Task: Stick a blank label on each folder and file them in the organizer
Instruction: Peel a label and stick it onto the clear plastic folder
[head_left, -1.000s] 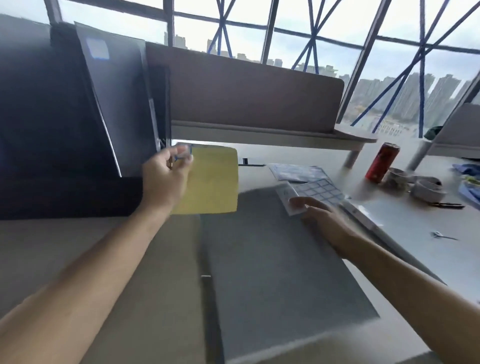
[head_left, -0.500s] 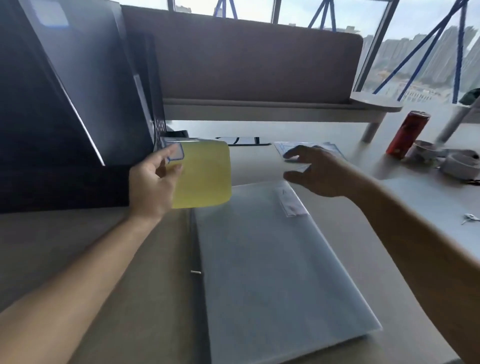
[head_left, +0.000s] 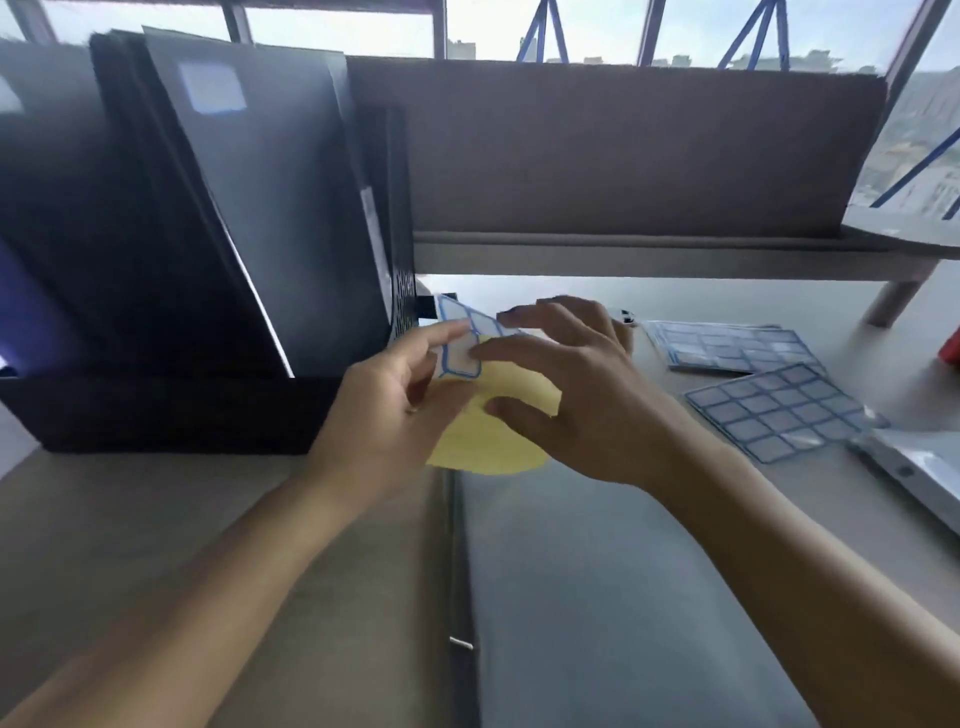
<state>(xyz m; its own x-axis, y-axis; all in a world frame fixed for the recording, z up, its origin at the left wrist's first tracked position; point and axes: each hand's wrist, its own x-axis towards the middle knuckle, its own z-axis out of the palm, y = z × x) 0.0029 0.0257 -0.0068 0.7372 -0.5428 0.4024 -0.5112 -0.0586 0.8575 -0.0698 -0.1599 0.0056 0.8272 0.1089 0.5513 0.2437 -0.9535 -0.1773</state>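
**Peeling stage.** A yellow, round-cornered backing sheet is pinched at its upper left by the left hand and held clear of the desk. The remaining blue-bordered white label lies at the sheet's top edge, immediately right of that grip, with its long axis slanting down towards it. The right hand is applied from the opposite side with its fingers extended. The index tip touches the label's lower right corner and the thumb rests on the sheet below; no closed pinch is shown. The grey translucent plastic folder lies flat beneath both hands, nearer the body, with its long axis running away from the viewer. The black desk organizer stands left of the grip. Half a second earlier the right hand was apart to the right; it has since been brought onto the sheet.
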